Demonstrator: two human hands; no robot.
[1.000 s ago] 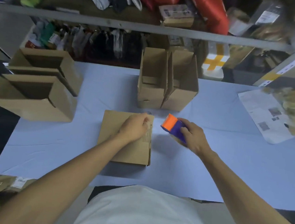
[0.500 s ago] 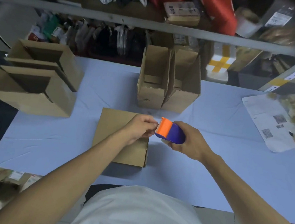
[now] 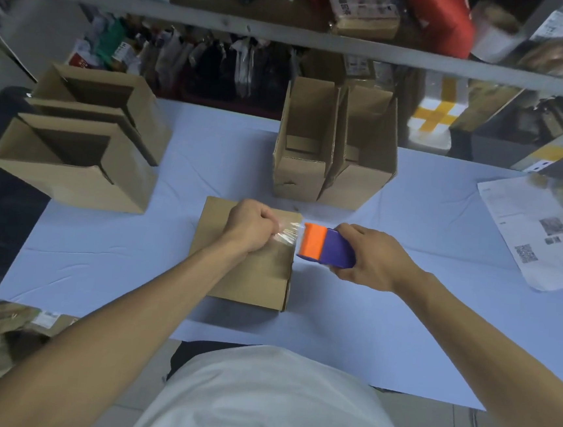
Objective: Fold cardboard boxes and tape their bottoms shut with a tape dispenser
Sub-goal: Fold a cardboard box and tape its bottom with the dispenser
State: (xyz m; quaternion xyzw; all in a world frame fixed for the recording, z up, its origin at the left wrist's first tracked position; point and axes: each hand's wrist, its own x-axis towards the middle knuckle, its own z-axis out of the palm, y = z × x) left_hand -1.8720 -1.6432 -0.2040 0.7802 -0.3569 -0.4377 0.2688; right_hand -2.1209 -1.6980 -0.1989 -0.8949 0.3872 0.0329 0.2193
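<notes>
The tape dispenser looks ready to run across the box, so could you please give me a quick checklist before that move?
1. Right hand grips tape dispenser: ok.
2. Left hand pinches the free tape end: ok.
3. Tape stretched between hand and dispenser: ok.
4. Box lies closed side up on the table: ok.
5. Tape end stuck down on the box: cannot tell.
6. Tape lined up with the flap seam: cannot tell.

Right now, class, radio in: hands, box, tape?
Left hand pinching clear tape over box. Right hand gripping dispenser. Nothing blocking.
</notes>
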